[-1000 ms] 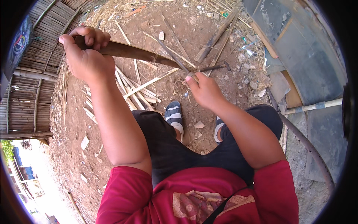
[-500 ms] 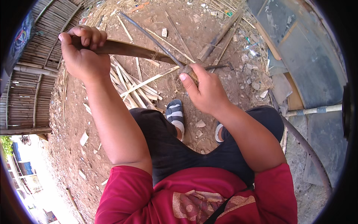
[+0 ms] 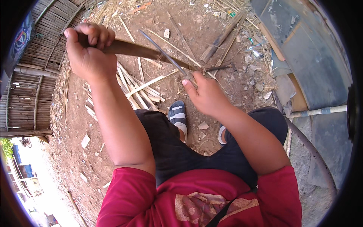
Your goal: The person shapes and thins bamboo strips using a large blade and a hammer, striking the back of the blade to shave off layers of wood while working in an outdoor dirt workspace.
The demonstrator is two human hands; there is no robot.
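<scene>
My left hand (image 3: 91, 49) is raised at the upper left, its fingers wrapped round one end of a brown split bamboo piece (image 3: 132, 48). The piece slants down to the right, its far end just above my right hand. My right hand (image 3: 204, 90) is closed on the handle of a long knife (image 3: 168, 56). Its narrow grey blade points up and to the left, seen nearly edge-on, and crosses the bamboo piece in this view. Whether the edge touches the bamboo I cannot tell. Most of the handle is hidden by my fingers.
Pale split strips (image 3: 138, 90) lie heaped on the dirt beyond my sandalled foot (image 3: 177, 115). Wooden poles (image 3: 223, 39) and a dark thin stick-like thing (image 3: 223, 68) lie farther off. A bamboo-slat wall (image 3: 26, 102) stands left; grey sheets (image 3: 317, 60) lie right.
The knife has drawn back toward me, its tip shifting right and down. My left hand and the bamboo piece have moved slightly right, and the piece's far end now reaches past the blade.
</scene>
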